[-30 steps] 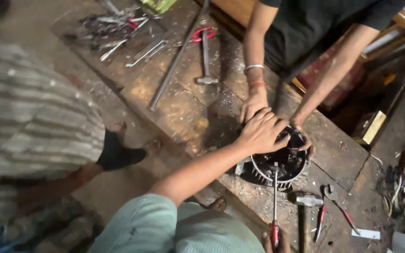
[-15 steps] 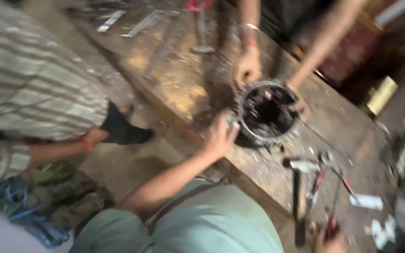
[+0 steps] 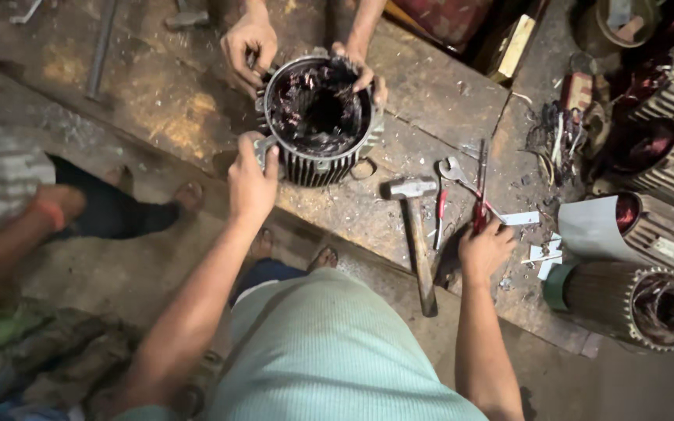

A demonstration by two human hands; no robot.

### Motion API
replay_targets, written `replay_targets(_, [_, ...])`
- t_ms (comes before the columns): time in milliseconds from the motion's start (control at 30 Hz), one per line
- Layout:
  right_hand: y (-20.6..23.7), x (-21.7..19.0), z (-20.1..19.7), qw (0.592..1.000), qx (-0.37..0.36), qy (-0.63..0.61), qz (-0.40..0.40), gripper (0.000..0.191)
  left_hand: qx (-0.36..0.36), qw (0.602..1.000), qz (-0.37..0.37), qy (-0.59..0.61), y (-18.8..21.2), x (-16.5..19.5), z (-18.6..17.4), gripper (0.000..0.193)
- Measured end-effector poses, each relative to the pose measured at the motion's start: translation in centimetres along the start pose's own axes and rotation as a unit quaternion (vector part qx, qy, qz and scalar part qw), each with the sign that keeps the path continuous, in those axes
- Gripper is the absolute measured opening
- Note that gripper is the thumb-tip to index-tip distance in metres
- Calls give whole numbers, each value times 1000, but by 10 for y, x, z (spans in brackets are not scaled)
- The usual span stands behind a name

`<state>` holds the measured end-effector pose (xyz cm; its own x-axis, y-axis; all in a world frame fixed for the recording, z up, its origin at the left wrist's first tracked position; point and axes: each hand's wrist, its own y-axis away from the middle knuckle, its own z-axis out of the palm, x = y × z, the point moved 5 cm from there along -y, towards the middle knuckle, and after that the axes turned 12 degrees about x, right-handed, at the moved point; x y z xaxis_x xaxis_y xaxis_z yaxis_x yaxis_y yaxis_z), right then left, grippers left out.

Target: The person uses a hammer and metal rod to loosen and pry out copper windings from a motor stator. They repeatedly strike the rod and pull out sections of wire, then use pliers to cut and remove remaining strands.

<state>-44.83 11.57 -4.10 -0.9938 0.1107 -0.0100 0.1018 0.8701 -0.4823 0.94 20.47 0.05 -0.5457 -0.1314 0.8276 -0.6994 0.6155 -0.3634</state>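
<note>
Since a second ago, left hand (image 3: 251, 181) has slid off the top of the motor shell (image 3: 317, 121) to its near rim, and right hand (image 3: 484, 249) has come down beside the tools. On the table (image 3: 157, 93), the shell stands on end, its long axis upright and its open mouth facing up, dark windings inside. Left hand is the nearer one, its fingers curled on a lug on the shell's near-left edge. A co-worker's two hands (image 3: 250, 43) grip the shell's far rim. Right of the shell lie a hammer (image 3: 415, 226) and a wrench (image 3: 452, 168). Right hand, farther right, closes loosely on red-handled pliers (image 3: 480, 187); the grip itself is hard to make out. Whatever lies under the shell is hidden.
</note>
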Motion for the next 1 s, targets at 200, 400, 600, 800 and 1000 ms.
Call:
replay_targets(200, [24, -43, 20, 971, -117, -188, -88, 70, 23, 1000, 2, 21, 17, 1, -1, 31])
replay_targets(400, [10, -36, 74, 959, -253, -117, -51, 42, 2, 998, 56, -8, 9, 21, -19, 46])
replay_targets(600, [-42, 12, 11, 909, -262, -300, 126, 32, 59, 974, 202, -78, 30, 60, -44, 37])
replay_targets(800, [-62, -24, -78, 888, -263, -377, -12, 29, -305, 942, 140, 27, 80, 60, 34, 33])
replay_targets(1000, [22, -93, 8, 939, -106, -282, -168, 42, -480, 870, 69, 95, 127, 29, 104, 44])
